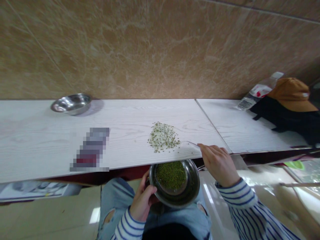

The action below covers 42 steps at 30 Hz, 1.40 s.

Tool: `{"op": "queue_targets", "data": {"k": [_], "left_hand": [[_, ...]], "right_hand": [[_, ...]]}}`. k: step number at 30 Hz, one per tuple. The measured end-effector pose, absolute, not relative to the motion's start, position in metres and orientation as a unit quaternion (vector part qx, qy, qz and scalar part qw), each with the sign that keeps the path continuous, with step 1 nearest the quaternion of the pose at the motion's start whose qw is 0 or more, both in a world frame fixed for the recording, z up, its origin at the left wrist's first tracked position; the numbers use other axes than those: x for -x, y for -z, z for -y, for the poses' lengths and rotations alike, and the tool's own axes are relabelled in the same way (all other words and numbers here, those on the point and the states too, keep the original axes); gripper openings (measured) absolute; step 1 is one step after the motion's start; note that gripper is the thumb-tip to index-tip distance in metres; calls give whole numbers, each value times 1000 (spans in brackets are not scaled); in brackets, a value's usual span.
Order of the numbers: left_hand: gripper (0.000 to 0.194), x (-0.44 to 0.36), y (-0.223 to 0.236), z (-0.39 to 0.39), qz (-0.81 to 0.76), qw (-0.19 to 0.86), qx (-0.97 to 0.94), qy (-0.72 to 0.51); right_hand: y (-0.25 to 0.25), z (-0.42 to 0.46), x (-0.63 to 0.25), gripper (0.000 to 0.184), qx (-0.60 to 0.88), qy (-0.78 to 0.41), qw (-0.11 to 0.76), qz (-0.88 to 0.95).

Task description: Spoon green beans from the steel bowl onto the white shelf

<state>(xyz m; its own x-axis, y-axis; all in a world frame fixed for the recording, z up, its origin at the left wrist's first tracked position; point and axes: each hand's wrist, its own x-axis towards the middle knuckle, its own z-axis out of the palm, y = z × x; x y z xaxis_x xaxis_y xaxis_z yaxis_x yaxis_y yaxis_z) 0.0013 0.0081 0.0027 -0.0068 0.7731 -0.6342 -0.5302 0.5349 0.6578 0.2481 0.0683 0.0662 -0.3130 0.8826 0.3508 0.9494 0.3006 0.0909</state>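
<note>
Left fingers (pixel 150 190) held a round steel bowl (pixel 193 191) at lower centre, right fingers (pixel 212 150) a thin metal utensil (pixel 193 144); slack grip risked spilling small green beans (pixel 172 175).

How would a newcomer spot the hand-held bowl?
Start at the white table. At its near edge, above the jeans, the left hand grips a metal bowl. The second bowl stands by the wall; this one is hand-held, with small green grains inside.

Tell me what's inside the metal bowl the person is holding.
The metal bowl, held at its side by the left hand, contains many small green grains; bare metal shows around them. The bottom beneath the grains is covered, so I can't see it.
</note>
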Motion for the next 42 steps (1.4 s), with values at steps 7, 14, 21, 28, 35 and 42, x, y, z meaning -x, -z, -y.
{"op": "queue_targets", "data": {"k": [7, 14, 21, 28, 35, 42], "left_hand": [[62, -4, -3, -8, -528, 702, -116, -465], [60, -5, -6, -8, -525, 712, -122, -449], [61, -3, -4, -7, -525, 709, -112, -457], [62, 1, 1, -6, -516, 709, -117, -466], [64, 14, 2, 0, -514, 696, -109, -490], [65, 21, 3, 2, -526, 680, -99, -501]], "right_hand": [[-65, -54, -223, 29, 567, 125, 123, 805], [-65, -50, -222, 29, 565, 115, 133, 806], [-67, -46, -213, 28, 554, 113, 134, 814], [-70, -49, -207, 29, 542, 92, 141, 823], [-71, -55, -203, 27, 516, 81, 135, 842], [-72, -60, -200, 26, 504, 68, 140, 850]]}}
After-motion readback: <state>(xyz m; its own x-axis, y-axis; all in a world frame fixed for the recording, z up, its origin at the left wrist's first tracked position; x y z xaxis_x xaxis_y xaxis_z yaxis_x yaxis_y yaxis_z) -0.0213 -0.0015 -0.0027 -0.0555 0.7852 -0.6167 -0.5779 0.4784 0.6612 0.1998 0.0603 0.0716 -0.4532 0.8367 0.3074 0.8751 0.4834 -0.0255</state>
